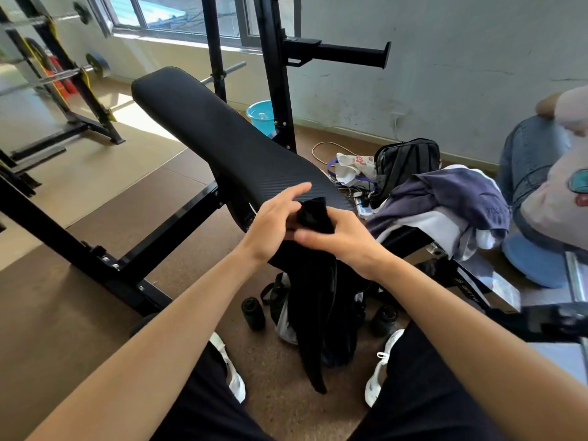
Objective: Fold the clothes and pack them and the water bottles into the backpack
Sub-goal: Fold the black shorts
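one black garment | bunched on top, hanging limp | gripped by left hand, right hand

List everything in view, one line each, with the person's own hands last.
black garment: one, black, held up in both hands, hanging toward the floor
backpack: one, dark, on the floor between the feet, mostly hidden behind the garment
water bottles: two, dark, on the floor either side of the backpack
clothes pile: one, navy and white, on the bench end at right
bench pad: one, black, ahead
bucket: one, light blue, behind the bench
black bag: one, by the wall
seated person: one, blue jeans, far right
left hand: holds the garment, index finger extended
right hand: grips the garment
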The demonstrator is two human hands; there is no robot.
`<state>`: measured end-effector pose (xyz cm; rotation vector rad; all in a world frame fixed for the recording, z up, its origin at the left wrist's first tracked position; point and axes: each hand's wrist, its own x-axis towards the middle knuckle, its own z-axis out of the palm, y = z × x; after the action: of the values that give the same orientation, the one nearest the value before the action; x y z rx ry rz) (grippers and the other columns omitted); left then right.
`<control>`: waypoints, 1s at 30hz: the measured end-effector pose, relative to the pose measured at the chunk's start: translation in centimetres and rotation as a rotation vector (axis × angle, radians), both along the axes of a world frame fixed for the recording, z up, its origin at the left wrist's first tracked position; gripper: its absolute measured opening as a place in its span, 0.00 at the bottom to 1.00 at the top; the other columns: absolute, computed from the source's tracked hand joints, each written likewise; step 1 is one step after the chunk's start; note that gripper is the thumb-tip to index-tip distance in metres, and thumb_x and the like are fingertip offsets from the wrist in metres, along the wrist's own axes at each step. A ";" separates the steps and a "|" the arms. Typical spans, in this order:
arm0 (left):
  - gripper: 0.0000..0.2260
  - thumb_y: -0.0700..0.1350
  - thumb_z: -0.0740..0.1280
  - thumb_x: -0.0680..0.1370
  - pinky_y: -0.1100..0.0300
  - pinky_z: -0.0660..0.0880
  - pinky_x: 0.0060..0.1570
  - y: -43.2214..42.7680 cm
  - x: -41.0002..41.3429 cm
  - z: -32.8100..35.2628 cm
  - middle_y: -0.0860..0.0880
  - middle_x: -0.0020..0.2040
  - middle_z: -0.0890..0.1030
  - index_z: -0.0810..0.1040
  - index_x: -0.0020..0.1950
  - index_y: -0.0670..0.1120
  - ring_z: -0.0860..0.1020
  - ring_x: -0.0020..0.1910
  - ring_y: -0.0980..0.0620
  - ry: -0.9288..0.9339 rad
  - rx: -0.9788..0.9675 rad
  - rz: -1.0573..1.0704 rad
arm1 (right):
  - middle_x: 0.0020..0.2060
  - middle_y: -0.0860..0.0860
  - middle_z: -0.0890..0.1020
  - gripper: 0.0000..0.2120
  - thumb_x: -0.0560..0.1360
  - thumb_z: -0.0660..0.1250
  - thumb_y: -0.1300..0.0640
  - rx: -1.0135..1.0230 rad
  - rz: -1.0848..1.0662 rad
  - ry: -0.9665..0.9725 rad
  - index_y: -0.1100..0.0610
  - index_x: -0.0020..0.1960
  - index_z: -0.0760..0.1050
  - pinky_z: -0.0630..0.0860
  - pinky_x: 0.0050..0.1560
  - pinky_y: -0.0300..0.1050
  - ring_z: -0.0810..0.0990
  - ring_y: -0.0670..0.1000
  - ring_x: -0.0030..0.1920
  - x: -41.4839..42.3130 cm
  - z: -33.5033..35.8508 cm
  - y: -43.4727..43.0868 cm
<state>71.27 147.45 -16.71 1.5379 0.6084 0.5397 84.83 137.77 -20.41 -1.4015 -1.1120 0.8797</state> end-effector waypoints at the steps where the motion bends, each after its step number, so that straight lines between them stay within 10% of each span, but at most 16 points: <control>1: 0.21 0.38 0.51 0.85 0.57 0.81 0.55 0.1 -0.3 0.2 0.40 0.58 0.83 0.71 0.76 0.48 0.83 0.55 0.47 0.004 0.020 -0.079 | 0.52 0.49 0.87 0.14 0.74 0.76 0.64 0.029 0.024 -0.065 0.54 0.58 0.82 0.78 0.59 0.42 0.85 0.46 0.55 0.3 -0.1 -0.3; 5: 0.21 0.36 0.51 0.85 0.55 0.82 0.55 0.3 -1.5 1.0 0.43 0.51 0.87 0.69 0.74 0.54 0.86 0.50 0.47 0.020 0.208 -0.222 | 0.52 0.55 0.87 0.11 0.75 0.74 0.61 0.069 -0.045 -0.124 0.62 0.57 0.83 0.78 0.60 0.53 0.83 0.50 0.53 1.1 -1.3 0.0; 10: 0.16 0.39 0.64 0.82 0.57 0.83 0.44 3.0 -4.9 -2.4 0.45 0.50 0.84 0.76 0.70 0.47 0.84 0.47 0.47 -0.040 0.257 0.244 | 0.46 0.59 0.84 0.08 0.79 0.70 0.63 -0.011 -0.132 0.094 0.69 0.53 0.81 0.78 0.59 0.61 0.83 0.56 0.48 1.7 -1.0 -0.6; 16: 0.56 0.70 0.77 0.59 0.55 0.65 0.73 1.5 -8.4 -13.0 0.54 0.76 0.66 0.58 0.81 0.54 0.65 0.76 0.54 0.363 -0.062 -0.179 | 0.52 0.62 0.85 0.11 0.79 0.69 0.62 -0.031 -0.131 0.177 0.70 0.58 0.80 0.80 0.60 0.53 0.84 0.55 0.51 1.7 -0.7 -1.0; 23: 0.15 0.48 0.72 0.79 0.52 0.76 0.61 1.1 -3.4 -12.6 0.47 0.61 0.84 0.79 0.65 0.48 0.81 0.62 0.47 -0.023 -0.435 -0.078 | 0.52 0.61 0.84 0.10 0.80 0.67 0.63 -0.043 -0.104 0.212 0.69 0.57 0.80 0.82 0.54 0.46 0.84 0.55 0.50 2.5 -1.0 -1.5; 30: 0.08 0.37 0.67 0.81 0.56 0.82 0.52 3.5 -1.6 -6.7 0.44 0.53 0.85 0.83 0.56 0.44 0.84 0.52 0.47 -0.121 -0.226 0.042 | 0.46 0.51 0.87 0.06 0.80 0.68 0.65 -0.051 -0.191 0.180 0.60 0.52 0.83 0.81 0.51 0.41 0.86 0.49 0.47 5.0 -1.6 -2.0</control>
<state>69.62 150.93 -23.38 1.2726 0.5889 0.5714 89.85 135.76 -21.98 -1.4143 -0.8107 0.8818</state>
